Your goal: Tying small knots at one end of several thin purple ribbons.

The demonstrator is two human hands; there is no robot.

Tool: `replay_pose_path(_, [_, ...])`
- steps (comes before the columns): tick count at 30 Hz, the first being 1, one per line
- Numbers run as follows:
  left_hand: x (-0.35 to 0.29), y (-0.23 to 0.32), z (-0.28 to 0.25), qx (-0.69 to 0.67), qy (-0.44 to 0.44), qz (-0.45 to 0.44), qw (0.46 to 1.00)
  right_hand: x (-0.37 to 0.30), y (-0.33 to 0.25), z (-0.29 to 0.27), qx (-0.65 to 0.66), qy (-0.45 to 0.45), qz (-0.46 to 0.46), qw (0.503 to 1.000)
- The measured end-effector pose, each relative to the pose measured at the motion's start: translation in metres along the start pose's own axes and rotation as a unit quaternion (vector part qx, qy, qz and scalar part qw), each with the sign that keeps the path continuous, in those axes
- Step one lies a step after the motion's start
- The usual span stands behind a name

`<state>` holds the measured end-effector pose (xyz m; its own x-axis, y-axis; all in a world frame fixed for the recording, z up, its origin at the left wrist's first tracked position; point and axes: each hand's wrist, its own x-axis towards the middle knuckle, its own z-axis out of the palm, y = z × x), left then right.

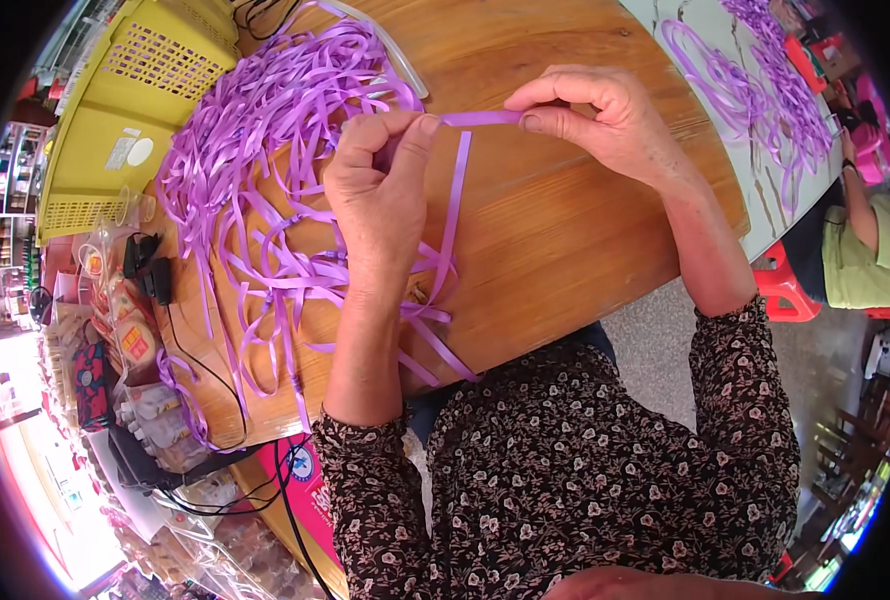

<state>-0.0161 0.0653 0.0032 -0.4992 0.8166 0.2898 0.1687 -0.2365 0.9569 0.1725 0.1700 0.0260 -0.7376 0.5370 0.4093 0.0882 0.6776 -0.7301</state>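
A short stretch of purple ribbon (478, 118) runs straight between my two hands above the wooden table. My left hand (380, 185) pinches one end of it between thumb and forefinger. At the other end, the thumb and forefinger of my right hand (600, 120) are closed on the ribbon. One loose tail (454, 205) lies below, to the right of my left hand. A large tangled heap of purple ribbons (255, 120) covers the table's left side, partly hidden behind my left hand and forearm.
The round wooden table (565, 260) bears the heap. A yellow-green plastic basket (115, 110) stands at the far left, near a black plug (160, 280) with cable. More purple ribbons (765, 110) lie on a white table at right, where another person (865, 250) sits.
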Motion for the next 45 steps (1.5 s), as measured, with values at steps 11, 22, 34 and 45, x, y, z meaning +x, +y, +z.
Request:
replay_pose_path(11, [0.003, 0.002, 0.003, 0.025, 0.012, 0.054, 0.998, -0.004, -0.002, -0.003, -0.053, -0.055, -0.021, 0.997])
replay_pose_path(22, [-0.016, -0.014, 0.028, -0.011, -0.077, 0.004, 0.997, -0.008, 0.008, 0.015, 0.573, -0.088, 0.099, 0.809])
replay_pose_path(34, [-0.007, 0.001, 0.020, 0.219, -0.005, 0.255, 0.942, -0.006, 0.010, 0.008, 0.544, -0.034, 0.174, 0.820])
replay_pose_path(45, [-0.018, 0.024, 0.019, -0.146, -0.126, -0.136, 0.972, -0.007, 0.010, 0.000, 0.590, -0.068, 0.167, 0.787])
